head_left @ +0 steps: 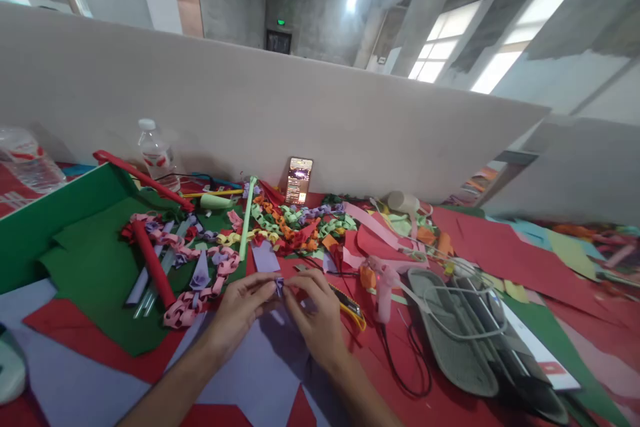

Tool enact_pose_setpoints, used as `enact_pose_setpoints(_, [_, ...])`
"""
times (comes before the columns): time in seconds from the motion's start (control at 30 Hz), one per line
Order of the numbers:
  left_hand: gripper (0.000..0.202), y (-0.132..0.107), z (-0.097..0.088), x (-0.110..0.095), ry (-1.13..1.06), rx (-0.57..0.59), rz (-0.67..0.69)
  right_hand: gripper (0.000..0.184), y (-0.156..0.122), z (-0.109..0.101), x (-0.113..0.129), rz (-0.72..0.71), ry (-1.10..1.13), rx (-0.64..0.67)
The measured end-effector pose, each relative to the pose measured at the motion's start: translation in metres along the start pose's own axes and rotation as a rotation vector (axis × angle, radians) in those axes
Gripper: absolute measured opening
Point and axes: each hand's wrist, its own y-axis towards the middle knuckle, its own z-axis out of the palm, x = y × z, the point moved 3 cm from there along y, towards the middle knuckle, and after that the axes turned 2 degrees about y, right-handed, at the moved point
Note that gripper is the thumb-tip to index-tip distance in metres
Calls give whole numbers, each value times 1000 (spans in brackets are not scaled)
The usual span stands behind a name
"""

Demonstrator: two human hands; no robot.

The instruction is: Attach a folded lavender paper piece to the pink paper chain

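Between my fingertips is a small folded piece of purple paper (279, 287), pinched from both sides. My left hand (246, 303) grips its left edge with thumb and forefinger. On the other side, my right hand (316, 313) has its thumb and fingers closed on the same piece, partly hiding it. Below both hands lies a large purple sheet (255, 370). A flat purple scrap (265, 257) rests just beyond my fingers. Close to the right hand is a utility knife (350, 303) with a yellow part beside it.
A pink glue gun (384, 287) with a black cord lies right of my hands, near a grey case (450, 333). Colourful paper chains (285, 223) spread behind. A phone (299, 180) leans on the white partition (240, 100). A green box (65, 220) and bottle (156, 153) stand left.
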Motion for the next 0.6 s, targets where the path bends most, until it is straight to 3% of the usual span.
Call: enact_pose_setpoints(0.6, [36, 0, -1, 1, 32, -30, -23, 11, -2, 3, -1, -18, -41, 8])
